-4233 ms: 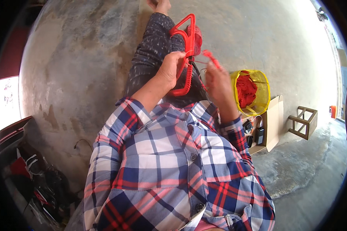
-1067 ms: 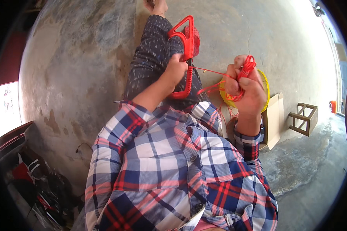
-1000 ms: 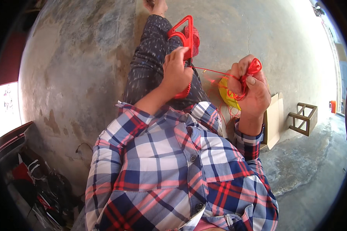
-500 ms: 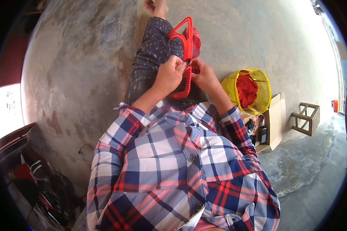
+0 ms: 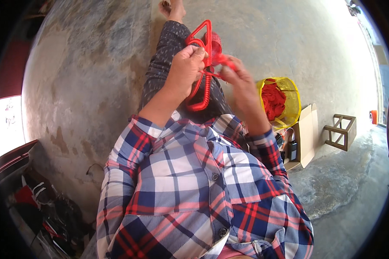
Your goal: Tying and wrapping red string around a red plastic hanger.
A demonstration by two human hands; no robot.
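Observation:
I sit on a concrete floor with one leg stretched out. A red triangular frame [image 5: 204, 64], partly wrapped in red cord, rests over my thigh. My left hand [image 5: 186, 69] grips the frame near its middle. Just to the right of the frame, my right hand [image 5: 238, 77] pinches a red cord [image 5: 222, 59] that runs to it. The fingertips of both hands are close together at the frame.
A yellow mesh bag [image 5: 291, 101] full of red cord stands to my right. Beside it are an open cardboard box [image 5: 307, 136] with dark items and a small wooden stool [image 5: 341, 129]. Dark clutter [image 5: 39, 203] lies at the lower left.
My right hand had pulled red cord up and out to the right; it has come back in to the frame. My left hand has shifted slightly higher on the frame.

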